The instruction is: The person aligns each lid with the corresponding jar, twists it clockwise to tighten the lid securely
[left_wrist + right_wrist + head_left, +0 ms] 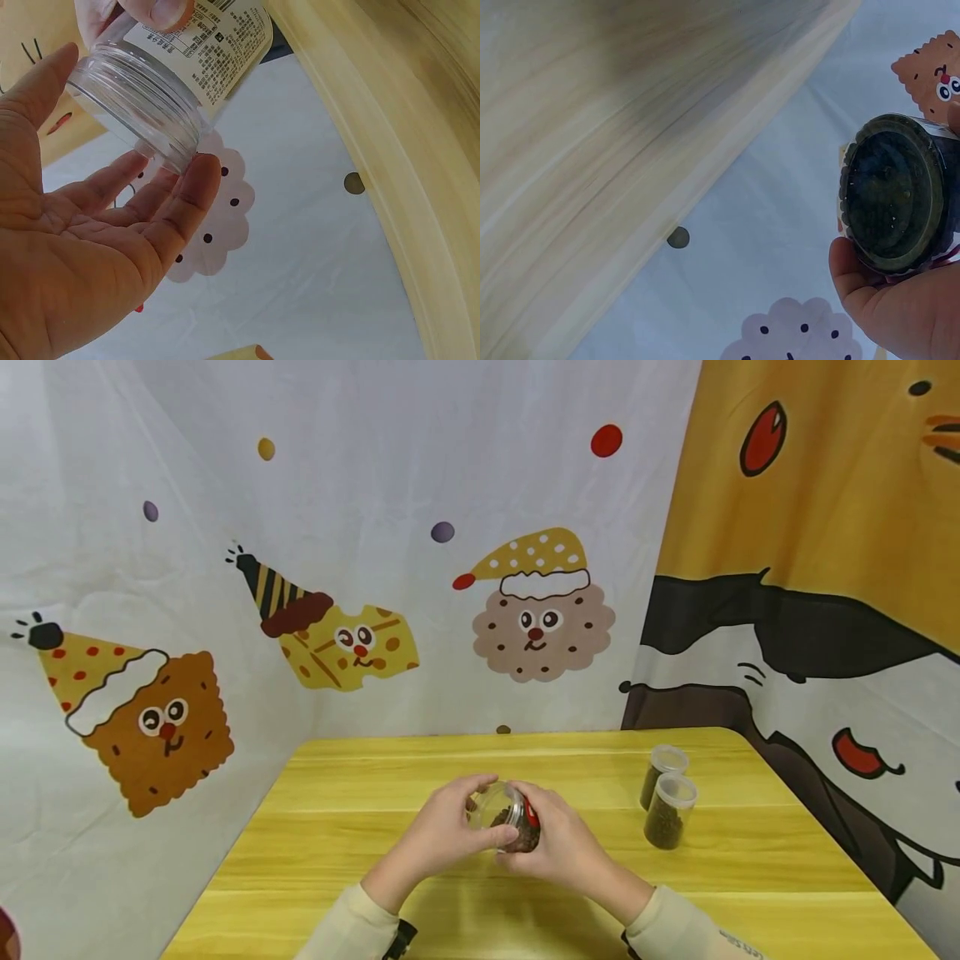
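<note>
A clear jar (pixel 527 837) with dark granules inside lies tilted between both hands above the table. The left hand (pixel 450 822) has its thumb and fingers around the jar's clear end, which is turned to the left. In the left wrist view, fingertips touch the rim of this ridged clear end (pixel 139 105), and a printed label (pixel 229 56) covers the body. Gripping the jar's body, the right hand (pixel 562 839) partly hides a red patch on it. The right wrist view shows the round jar base (pixel 892 195), dark with contents, above the fingers.
Two clear-lidded jars with dark contents stand upright at the table's right, a front jar (pixel 667 818) and a rear jar (pixel 660 768) partly behind it. The yellow wood-grain table (pixel 337 860) ends at a cartoon-printed curtain (pixel 435 693) at the back.
</note>
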`<state>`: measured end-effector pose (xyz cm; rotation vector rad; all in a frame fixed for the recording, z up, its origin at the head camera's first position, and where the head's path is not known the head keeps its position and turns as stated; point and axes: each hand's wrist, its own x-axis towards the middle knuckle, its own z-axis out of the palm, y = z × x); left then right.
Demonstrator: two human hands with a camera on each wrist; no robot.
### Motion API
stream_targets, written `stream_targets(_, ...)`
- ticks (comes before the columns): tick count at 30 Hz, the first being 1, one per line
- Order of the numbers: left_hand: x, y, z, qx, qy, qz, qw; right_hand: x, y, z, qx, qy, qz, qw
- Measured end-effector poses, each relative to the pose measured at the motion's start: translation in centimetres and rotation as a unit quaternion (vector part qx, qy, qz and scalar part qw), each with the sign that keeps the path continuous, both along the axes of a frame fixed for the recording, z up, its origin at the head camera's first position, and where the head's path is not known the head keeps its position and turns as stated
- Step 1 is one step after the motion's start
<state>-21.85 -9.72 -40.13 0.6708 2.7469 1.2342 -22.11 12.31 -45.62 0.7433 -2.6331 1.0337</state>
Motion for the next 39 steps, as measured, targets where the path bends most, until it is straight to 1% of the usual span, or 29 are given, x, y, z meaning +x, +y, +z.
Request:
stream_targets(3, 0.0, -0.1, -0.1, -0.002, 0.004, -0.003, 1.0000, 0.0, 0.0, -0.1, 0.001, -0.002, 0.000, 1.0000)
stream_targets(6, 0.0, -0.2, -0.1, -0.007, 0.015, -0.015, 0.9998, -0.1, 0.0, -0.1, -0.009, -0.014, 0.008, 0.9998)
stream_targets(9, 0.0, -0.6, 0.0, -0.011, 0.024, -0.043, 0.9987, -0.2, 0.1, -0.2, -0.020, -0.025, 0.020, 0.9993)
stream_targets(13, -0.2, -1.0, 0.0, -0.009, 0.022, -0.077, 0.9967, -0.2, 0.1, -0.4, -0.023, -0.028, 0.026, 0.9990)
stream_targets(14, -0.2, -1.0, 0.0, -0.004, 0.020, -0.079, 0.9967, -0.2, 0.1, -0.4, -0.022, -0.025, 0.025, 0.9991)
stream_targets(16, -0.1, -0.8, 0.0, 0.004, 0.017, -0.068, 0.9975, -0.2, 0.1, -0.4, -0.022, -0.021, 0.022, 0.9993)
stream_targets(19, 0.0, -0.3, 0.1, 0.006, 0.016, -0.036, 0.9992, -0.3, 0.0, -0.3, -0.019, -0.014, 0.015, 0.9996)
stream_targets(22, 0.1, 0.1, 0.2, -0.009, 0.012, -0.008, 0.9998, -0.3, 0.0, -0.3, -0.007, -0.008, 0.008, 0.9999)
stream_targets(26, 0.0, 0.3, 0.4, -0.017, 0.005, 0.001, 0.9998, -0.3, 0.0, -0.4, 0.004, -0.005, 0.001, 1.0000)
stream_targets(33, -0.1, 0.5, 0.2, -0.015, 0.001, 0.001, 0.9999, -0.4, 0.0, -0.5, -0.003, -0.012, 0.003, 0.9999)
stream_targets(36, -0.2, 0.3, 0.3, -0.020, 0.010, -0.016, 0.9996, -0.4, 0.2, -0.5, -0.010, -0.025, 0.012, 0.9996)
stream_targets(39, -0.2, 0.0, 0.3, -0.023, 0.020, -0.048, 0.9984, -0.3, 0.3, -0.5, -0.020, -0.043, 0.023, 0.9986)
